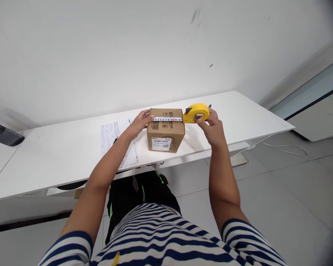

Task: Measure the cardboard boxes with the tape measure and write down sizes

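A small brown cardboard box with a white label stands on the white table. My right hand is closed around a yellow tape measure at the box's right top edge. Its white tape blade stretches left across the top of the box. My left hand pinches the blade's end against the box's upper left edge.
A printed sheet of paper with a pen lies just left of the box, under my left forearm. A dark object sits at the far left. A white cable trails on the tiled floor to the right. A white wall rises behind the table.
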`<state>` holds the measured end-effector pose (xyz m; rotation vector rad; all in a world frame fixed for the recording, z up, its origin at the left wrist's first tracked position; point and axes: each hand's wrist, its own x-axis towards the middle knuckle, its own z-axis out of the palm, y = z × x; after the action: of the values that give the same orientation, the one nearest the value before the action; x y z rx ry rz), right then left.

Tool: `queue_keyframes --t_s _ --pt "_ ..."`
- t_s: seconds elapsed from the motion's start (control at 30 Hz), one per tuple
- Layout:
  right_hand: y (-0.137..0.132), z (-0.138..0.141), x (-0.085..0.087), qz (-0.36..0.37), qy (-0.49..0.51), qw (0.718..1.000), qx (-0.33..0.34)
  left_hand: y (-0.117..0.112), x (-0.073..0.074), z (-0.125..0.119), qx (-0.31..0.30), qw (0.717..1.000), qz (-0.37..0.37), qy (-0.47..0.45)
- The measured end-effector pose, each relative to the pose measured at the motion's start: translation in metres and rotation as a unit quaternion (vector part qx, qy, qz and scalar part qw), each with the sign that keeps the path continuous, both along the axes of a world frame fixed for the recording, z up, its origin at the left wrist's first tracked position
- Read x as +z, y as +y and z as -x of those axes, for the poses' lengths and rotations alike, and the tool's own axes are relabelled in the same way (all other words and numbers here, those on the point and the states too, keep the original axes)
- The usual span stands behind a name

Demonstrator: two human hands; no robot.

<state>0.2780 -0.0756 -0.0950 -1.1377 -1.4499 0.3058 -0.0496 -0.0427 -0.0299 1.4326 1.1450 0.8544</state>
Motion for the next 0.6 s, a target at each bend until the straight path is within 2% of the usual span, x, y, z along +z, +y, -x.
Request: queue_keyframes --t_s 0.1,0.23,0.33,0.43,0.6 --pt "-0.005 0.000 0.009 0.012 -0.046 0.998 -0.052 -0.003 0.002 -0.002 0.010 1.000 -0.001 0.003" --pt "-0.023 0.012 0.028 -0.020 -0.114 0.986 -0.119 -0.006 0.001 -0.007 0.022 1.000 -0.001 -0.007" --pt "-0.033 0.027 0.043 -0.046 -0.154 0.979 -0.128 -0.006 0.000 -0.009 0.029 0.999 -0.005 -0.019" --pt "-0.033 0.044 0.050 -0.050 -0.129 0.983 -0.124 -0.006 -0.003 -0.011 0.029 0.999 -0.012 -0.031" --pt "-0.017 0.071 0.049 -0.019 -0.086 0.976 -0.198 -0.003 -0.008 -0.010 0.024 0.998 -0.022 -0.047"
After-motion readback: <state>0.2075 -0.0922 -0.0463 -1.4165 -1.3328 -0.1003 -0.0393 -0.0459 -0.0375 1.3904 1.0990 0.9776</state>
